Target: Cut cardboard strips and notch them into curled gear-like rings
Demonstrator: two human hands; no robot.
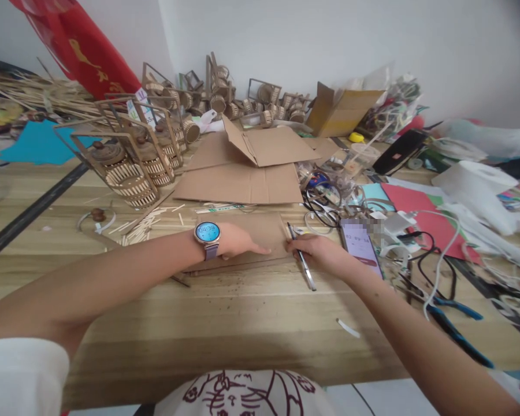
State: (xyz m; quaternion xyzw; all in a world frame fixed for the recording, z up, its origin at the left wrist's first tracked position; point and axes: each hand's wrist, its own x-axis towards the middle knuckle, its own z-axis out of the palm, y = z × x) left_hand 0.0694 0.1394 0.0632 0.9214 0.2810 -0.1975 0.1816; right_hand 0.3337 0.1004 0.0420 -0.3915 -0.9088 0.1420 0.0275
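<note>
Your left hand point(239, 240) lies flat, fingers stretched out and together, pressing on a brown cardboard sheet point(266, 226) that rests on the tabletop point(242, 323) straight in front of you. The sheet sits under that palm and reaches across to your right hand point(319, 252), which is at its right edge. Your right hand is closed around a pen point(304, 264) (it could be a slim knife, I cannot tell which), with the tip up at the sheet's far right corner and the tail slanting back toward you. The two hands are close but apart, their fingertips nearly meeting. A watch point(207, 233) is on your left wrist. Just right of your right hand lies a phone point(362, 246); beyond both hands a flattened box point(242, 173) is spread, and loose wooden sticks point(139, 229) lie beyond your left forearm.
</note>
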